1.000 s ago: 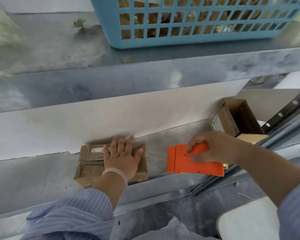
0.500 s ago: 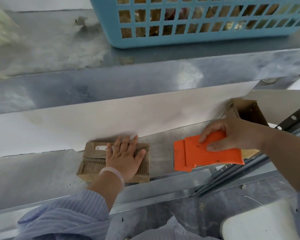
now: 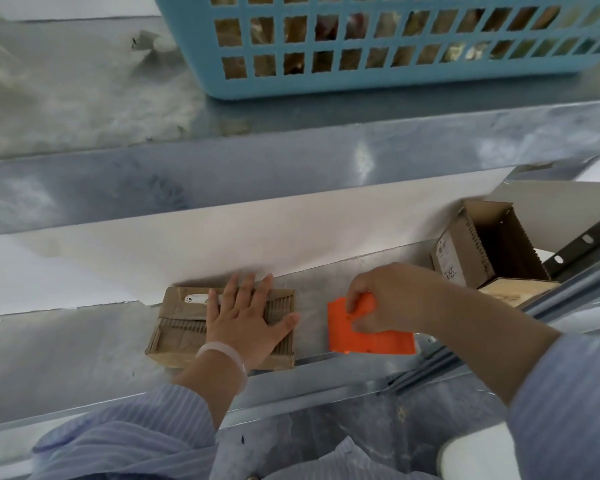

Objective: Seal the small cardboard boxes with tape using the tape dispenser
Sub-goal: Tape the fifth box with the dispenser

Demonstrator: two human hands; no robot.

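A small closed cardboard box (image 3: pixel 179 327) lies flat on the lower metal shelf (image 3: pixel 66 348). My left hand (image 3: pixel 246 317) presses flat on its top with straight, spread fingers. To its right my right hand (image 3: pixel 388 299) grips an orange tape dispenser (image 3: pixel 364 336), fingers curled over its upper edge. The dispenser hangs just above the shelf, a short gap from the box's right side. No tape strip is visible.
An open, empty cardboard box (image 3: pixel 492 251) stands at the shelf's right end beside a slotted upright. On the upper shelf (image 3: pixel 291 157) rests a blue plastic basket (image 3: pixel 378 77) holding brown items. A white rounded object (image 3: pixel 471 452) sits at the bottom right.
My right hand carried the orange dispenser right, then back left and down toward the box. My left hand stayed flat on the box.
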